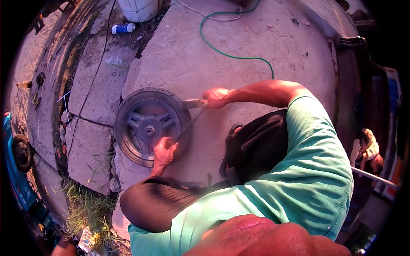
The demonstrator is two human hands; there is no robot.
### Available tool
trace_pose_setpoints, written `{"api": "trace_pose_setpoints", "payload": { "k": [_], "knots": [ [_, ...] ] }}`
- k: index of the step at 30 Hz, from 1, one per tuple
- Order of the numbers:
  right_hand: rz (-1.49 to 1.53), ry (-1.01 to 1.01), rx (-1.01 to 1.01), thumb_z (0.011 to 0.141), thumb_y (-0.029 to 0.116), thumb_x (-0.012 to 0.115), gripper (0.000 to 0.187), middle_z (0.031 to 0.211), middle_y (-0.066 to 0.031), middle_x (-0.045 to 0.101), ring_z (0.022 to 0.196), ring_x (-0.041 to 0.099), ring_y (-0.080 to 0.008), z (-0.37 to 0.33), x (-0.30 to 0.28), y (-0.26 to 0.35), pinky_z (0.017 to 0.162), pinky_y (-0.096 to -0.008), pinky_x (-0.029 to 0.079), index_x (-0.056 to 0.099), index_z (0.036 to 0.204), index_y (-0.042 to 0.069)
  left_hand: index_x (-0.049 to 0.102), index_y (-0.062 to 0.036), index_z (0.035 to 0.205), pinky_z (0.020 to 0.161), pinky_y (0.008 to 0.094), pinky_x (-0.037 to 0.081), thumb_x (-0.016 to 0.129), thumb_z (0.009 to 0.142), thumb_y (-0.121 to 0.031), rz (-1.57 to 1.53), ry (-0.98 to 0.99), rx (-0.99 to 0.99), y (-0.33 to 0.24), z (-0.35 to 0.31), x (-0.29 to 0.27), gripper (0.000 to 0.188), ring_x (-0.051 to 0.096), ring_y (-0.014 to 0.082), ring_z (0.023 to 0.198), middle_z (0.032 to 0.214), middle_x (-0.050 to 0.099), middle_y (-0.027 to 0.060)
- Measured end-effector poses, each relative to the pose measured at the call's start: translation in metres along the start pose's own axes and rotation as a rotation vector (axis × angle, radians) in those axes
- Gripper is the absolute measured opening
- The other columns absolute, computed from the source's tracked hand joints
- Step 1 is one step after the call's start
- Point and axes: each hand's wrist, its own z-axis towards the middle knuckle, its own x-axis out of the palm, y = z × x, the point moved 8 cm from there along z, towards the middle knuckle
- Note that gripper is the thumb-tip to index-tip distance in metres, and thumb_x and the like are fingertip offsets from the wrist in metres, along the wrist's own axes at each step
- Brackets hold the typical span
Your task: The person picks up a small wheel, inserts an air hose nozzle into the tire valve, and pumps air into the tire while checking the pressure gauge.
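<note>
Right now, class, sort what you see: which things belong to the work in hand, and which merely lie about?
In use:
wheel lying flat on the concrete
dark bar in the left hand
brush-like tool in the right hand

Lying about:
green hose
plastic bottle
white bucket
second small wheel at the left edge

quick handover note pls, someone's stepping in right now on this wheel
Left hand: pressed on the near rim of the small tyred wheel, steadying it and gripping the low end of a thin metal bar.
Right hand: closed on a brush-like tool at the wheel's right edge.
Wheel lies flat on the concrete slab, tyre on the rim.
Done: cannot tell how far the work on the tyre has got.
Left: the tyre edge is in work, bar in place there.
</note>
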Motion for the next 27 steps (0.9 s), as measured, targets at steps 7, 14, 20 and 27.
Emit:
{"api": "trace_pose_setpoints", "payload": {
  "k": [7,14,20,27],
  "knots": [
    [0.004,0.011,-0.02,0.099,0.051,0.059,0.052,0.103,-0.0275,0.074,0.102,0.072,-0.0448,-0.003,-0.004,0.012,0.085,-0.055,0.055,0.072,0.112,0.003,0.07,-0.0001,0.119,0.082,0.0304,0.054,0.081,0.096,-0.019,-0.034,0.047,0.016,0.001,0.001,-0.001,0.032,0.064,0.0139,0.088,0.094,0.071,0.0058],
    [0.021,-0.005,0.006,0.093,0.051,0.062,0.051,0.105,-0.0248,0.075,0.103,0.073,-0.0426,0.002,-0.001,0.006,0.086,-0.0525,0.057,0.073,0.109,0.004,0.068,-0.0007,0.121,0.087,0.0389,0.059,0.072,0.094,-0.006,0.042,0.017,0.112,-0.02,-0.004,-0.003,0.028,0.077,0.0282,0.096,0.103,0.077,0.0186],
    [0.0,0.014,-0.003,0.1,0.05,0.059,0.05,0.106,-0.0271,0.074,0.104,0.071,-0.0455,0.002,0.001,0.004,0.087,-0.0555,0.055,0.071,0.116,0.004,0.067,-0.0002,0.122,0.088,0.0397,0.059,0.074,0.091,-0.005,0.051,0.007,0.16,-0.017,-0.004,-0.002,0.032,0.077,0.0317,0.1,0.107,0.076,0.0194],
    [-0.007,0.012,-0.02,0.1,0.052,0.058,0.054,0.106,-0.0282,0.074,0.104,0.071,-0.0465,-0.001,0.0,0.006,0.087,-0.0561,0.055,0.071,0.115,0.003,0.068,-0.0006,0.122,0.088,0.0399,0.06,0.076,0.089,-0.004,0.078,0.015,0.178,-0.018,-0.004,-0.001,0.034,0.077,0.0311,0.1,0.109,0.077,0.0193]
  ]
}}
